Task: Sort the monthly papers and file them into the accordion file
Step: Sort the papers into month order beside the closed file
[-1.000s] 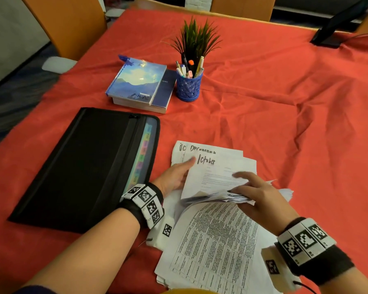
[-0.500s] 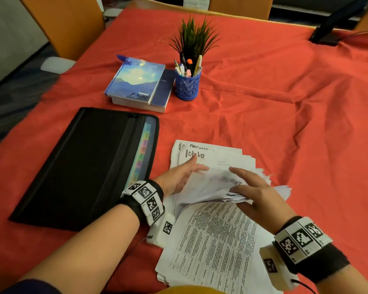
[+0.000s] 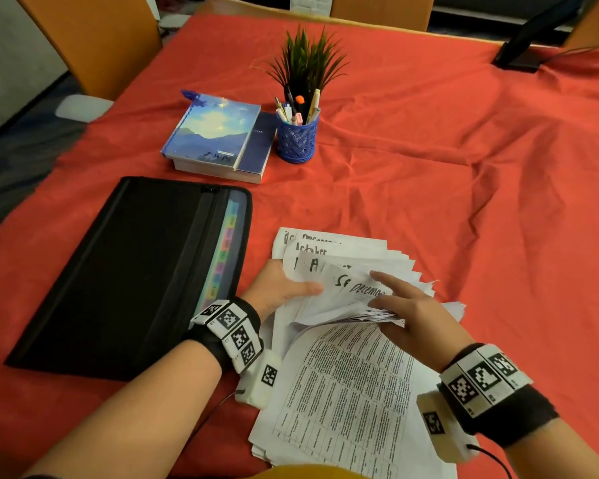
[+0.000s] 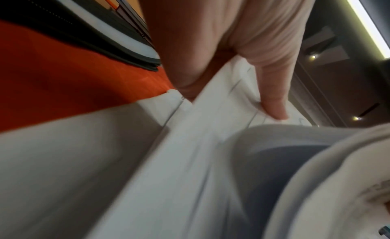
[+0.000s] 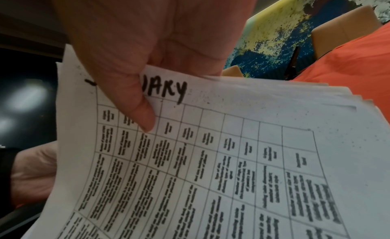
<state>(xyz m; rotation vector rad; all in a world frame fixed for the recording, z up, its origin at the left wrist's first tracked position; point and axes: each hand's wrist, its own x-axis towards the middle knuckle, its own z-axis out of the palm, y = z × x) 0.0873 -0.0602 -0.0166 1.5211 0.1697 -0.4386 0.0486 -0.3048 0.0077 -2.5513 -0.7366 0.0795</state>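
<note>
Up in the upper middle of the head view, a blue mesh pen cup [image 3: 297,140] stands just in front of a small green potted plant [image 3: 306,60], and a stack of two blue books [image 3: 218,136] lies just left of the cup. All rest on the tabletop covered in wrinkled red cloth [image 3: 446,174]. Wooden chairs [image 3: 94,39] stand at the top edge, and a dark stand [image 3: 526,46] sits in the upper right corner.

Left of centre lies the black zippered accordion file [image 3: 132,271], flat, with coloured tabs showing along its right edge. Just beside it, in the lower middle, sits the loose pile of white printed papers [image 3: 343,392], fanned at the top, with handwritten month names. Its near end reaches the bottom of the frame.

Over the pile, the left hand [image 3: 277,288] grips the left edge of the raised sheets, thumb on top. The right hand [image 3: 405,312] pinches a lifted bundle, thumb under it and fingers [image 3: 384,276] spread on top; the right wrist view shows a table sheet marked "…UARY". Right of the pile the cloth lies bare out to the frame's edge.
</note>
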